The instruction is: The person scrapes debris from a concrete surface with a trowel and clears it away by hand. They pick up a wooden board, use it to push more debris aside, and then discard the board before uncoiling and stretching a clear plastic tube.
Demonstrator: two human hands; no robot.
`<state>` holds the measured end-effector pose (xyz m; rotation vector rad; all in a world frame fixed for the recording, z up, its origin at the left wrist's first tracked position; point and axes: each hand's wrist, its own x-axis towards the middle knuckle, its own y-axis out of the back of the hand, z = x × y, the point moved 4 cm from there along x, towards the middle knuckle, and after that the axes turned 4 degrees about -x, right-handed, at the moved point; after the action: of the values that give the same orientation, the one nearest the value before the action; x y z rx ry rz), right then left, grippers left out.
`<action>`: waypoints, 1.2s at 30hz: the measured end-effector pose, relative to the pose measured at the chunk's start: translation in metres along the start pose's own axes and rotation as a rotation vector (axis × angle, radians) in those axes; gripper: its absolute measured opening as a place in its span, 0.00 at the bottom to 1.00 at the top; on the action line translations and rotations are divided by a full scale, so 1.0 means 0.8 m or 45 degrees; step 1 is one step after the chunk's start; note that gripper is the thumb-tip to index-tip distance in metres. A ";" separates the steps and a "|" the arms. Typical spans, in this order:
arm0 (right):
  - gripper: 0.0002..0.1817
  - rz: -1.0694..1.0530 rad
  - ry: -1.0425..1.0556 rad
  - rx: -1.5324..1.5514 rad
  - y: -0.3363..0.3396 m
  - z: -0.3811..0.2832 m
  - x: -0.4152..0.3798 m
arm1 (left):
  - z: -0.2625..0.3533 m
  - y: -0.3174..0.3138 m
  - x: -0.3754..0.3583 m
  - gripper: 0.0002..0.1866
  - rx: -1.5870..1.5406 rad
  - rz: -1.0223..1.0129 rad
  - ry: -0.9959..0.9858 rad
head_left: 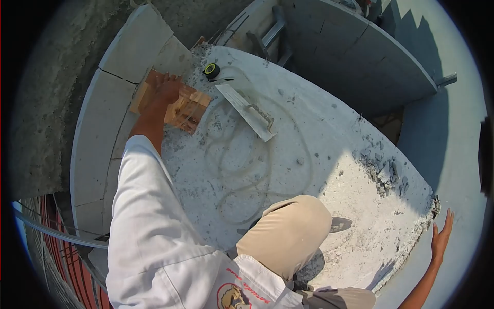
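Note:
At the upper left, my left hand [167,93] is closed over an orange-brown, wooden-looking block [188,110] beside the curved block wall. The fingers curl on its far side and are partly in shade. On the right, my right hand [442,236] is open, fingers stretched, against or just in front of the smooth grey wall [465,180]; contact cannot be told. A flat plastering trowel [247,113] lies on the pale slab, to the right of the block. Close to it sits a black and yellow-green tape measure [211,70].
A clear hose [270,159] lies in loops over the dusty slab [293,113]. Broken rubble [385,172] is heaped near its right edge, which drops off beside a curved panel [355,51]. The curved block wall [95,139] bounds the left. My bent knee [285,232] is in front.

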<state>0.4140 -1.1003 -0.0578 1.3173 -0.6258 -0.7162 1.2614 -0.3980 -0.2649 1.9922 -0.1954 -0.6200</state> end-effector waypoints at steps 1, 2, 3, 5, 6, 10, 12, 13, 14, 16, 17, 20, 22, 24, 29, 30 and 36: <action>0.45 0.000 0.035 0.006 0.006 -0.032 0.019 | 0.002 0.007 -0.005 0.33 0.082 -0.029 0.003; 0.45 0.001 0.061 0.019 0.008 -0.059 0.032 | 0.008 0.021 -0.007 0.29 0.171 -0.049 0.003; 0.45 -0.011 0.094 0.034 0.012 -0.082 0.042 | 0.015 0.031 -0.005 0.26 0.263 -0.067 -0.003; 0.44 -0.026 0.170 0.055 0.023 -0.108 0.051 | 0.009 0.036 -0.004 0.18 0.184 -0.047 -0.024; 0.44 -0.031 0.163 0.055 0.024 -0.111 0.045 | 0.000 0.040 -0.003 0.15 0.141 -0.031 -0.024; 0.43 -0.079 0.121 0.116 0.006 -0.078 0.034 | -0.025 0.053 -0.011 0.10 -0.037 0.016 0.037; 0.42 -0.189 0.044 0.220 -0.017 -0.054 0.023 | -0.023 0.088 -0.031 0.11 -0.051 0.059 0.069; 0.41 -0.263 -0.013 0.287 -0.028 -0.048 0.019 | -0.023 0.100 -0.040 0.10 -0.083 0.090 0.123; 0.40 -0.334 -0.070 0.354 -0.040 -0.043 0.016 | -0.024 0.112 -0.047 0.10 -0.116 0.126 0.179; 0.38 -0.396 -0.001 0.369 -0.058 -0.044 0.019 | -0.021 0.132 -0.063 0.10 -0.176 0.297 0.234; 0.38 -0.442 -0.017 0.388 -0.059 -0.055 0.018 | -0.016 0.138 -0.075 0.09 -0.201 0.430 0.230; 0.37 -0.494 -0.057 0.409 -0.046 -0.116 0.016 | -0.003 0.164 -0.095 0.07 -0.556 0.663 0.262; 0.37 -0.521 -0.085 0.404 -0.024 -0.170 0.016 | 0.009 0.166 -0.090 0.07 -1.055 0.698 0.212; 0.37 -0.455 0.172 0.473 -0.028 -0.200 0.026 | 0.015 0.153 -0.070 0.05 -1.709 0.642 0.063; 0.41 -0.428 0.366 0.732 0.001 -0.305 0.040 | 0.132 0.254 -0.101 0.07 -2.444 0.578 -0.644; 0.43 -0.428 0.359 0.813 0.008 -0.326 0.043 | 0.174 0.283 -0.117 0.08 -2.517 0.471 -0.760; 0.66 -0.145 0.433 1.483 0.039 -0.370 0.041 | 0.490 0.385 -0.237 0.13 -2.826 -0.421 -1.254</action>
<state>0.6643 -0.9357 -0.0713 2.4925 -0.7091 -0.1410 0.9397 -0.7811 -0.0787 -0.4987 0.2282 -1.1344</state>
